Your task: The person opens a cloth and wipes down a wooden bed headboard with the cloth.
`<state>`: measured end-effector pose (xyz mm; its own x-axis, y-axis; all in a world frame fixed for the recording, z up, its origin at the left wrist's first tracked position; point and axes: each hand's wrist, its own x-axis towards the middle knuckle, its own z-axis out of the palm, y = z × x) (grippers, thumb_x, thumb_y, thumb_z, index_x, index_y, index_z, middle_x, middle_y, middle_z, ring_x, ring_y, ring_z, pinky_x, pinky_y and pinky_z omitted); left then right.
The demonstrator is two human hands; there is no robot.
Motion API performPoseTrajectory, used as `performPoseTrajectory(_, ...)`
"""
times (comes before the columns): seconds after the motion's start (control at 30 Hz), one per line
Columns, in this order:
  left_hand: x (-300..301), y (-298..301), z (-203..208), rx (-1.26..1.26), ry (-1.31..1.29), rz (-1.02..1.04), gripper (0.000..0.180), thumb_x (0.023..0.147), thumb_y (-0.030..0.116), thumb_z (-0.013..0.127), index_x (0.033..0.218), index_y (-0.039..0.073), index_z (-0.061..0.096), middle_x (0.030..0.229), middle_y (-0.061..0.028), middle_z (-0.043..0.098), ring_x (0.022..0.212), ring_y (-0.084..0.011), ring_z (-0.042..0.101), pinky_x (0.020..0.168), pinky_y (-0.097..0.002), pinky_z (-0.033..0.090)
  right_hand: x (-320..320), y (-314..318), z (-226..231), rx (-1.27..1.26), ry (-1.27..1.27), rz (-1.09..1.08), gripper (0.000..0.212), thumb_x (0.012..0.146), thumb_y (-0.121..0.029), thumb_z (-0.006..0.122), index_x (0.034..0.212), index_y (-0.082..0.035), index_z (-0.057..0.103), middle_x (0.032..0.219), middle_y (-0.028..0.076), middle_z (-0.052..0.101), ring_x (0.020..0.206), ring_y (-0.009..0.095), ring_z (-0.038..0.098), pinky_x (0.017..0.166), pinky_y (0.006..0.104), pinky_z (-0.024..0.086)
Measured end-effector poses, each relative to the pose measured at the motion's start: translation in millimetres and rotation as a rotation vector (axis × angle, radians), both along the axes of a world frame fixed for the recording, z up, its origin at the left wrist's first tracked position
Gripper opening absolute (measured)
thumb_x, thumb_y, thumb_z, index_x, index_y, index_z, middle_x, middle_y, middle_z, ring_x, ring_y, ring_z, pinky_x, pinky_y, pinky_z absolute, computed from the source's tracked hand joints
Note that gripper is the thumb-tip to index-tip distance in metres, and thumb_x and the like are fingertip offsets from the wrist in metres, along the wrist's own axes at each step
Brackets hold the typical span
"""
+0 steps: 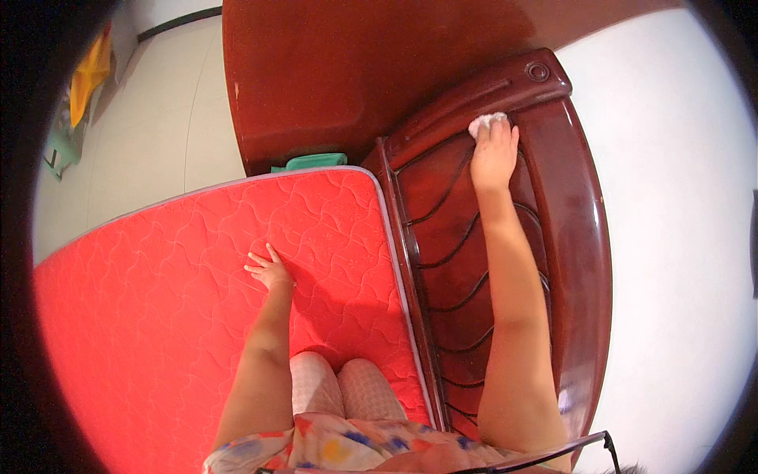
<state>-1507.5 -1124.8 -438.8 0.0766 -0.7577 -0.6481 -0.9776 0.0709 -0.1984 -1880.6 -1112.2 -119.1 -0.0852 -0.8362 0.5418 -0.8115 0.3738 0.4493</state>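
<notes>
My right hand [495,158] reaches far forward and presses a crumpled whitish-pink cloth [487,122] against the dark red wooden headboard [458,213], near its far end. The fingers lie over the cloth and hide part of it. Carved wavy grooves run across the headboard's panel. My left hand [271,271] rests on the red quilted mattress [174,292] with its fingers spread, holding nothing. My knees are on the mattress close to the headboard.
A large reddish-brown wooden cabinet [316,79] stands beyond the mattress, with a green object [316,162] between them. White wall [671,237] lies right of the headboard. Pale floor tiles [158,118], a yellow cloth [88,75] and a green stool [61,152] are at the far left.
</notes>
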Motion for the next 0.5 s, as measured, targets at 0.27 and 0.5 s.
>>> performPoseTrajectory(0.27,2,1,-10,-0.006,0.030,0.015,0.111,0.072,0.030,0.073,0.145,0.021,-0.009,0.145,-0.0315,-0.008,0.129,-0.0567,0.014,0.102,-0.0522,0.031,14,-4,-120,0.083,-0.065,0.170,0.025,0.077,-0.004,0.053,0.097,0.010,0.061,0.108,0.019,0.054,0.112,0.035,0.047,0.103,0.0508,0.031)
performPoseTrajectory(0.5,11,-1,-6,-0.002,-0.017,0.012,0.114,0.070,0.032,0.074,0.144,0.020,-0.011,0.144,-0.0329,-0.008,0.128,-0.0571,0.014,0.103,-0.0521,0.031,42,-17,-195,0.429,-0.045,0.017,0.030,0.082,-0.015,0.046,0.099,0.001,0.064,0.110,0.013,0.056,0.116,0.029,0.043,0.107,0.0483,0.023)
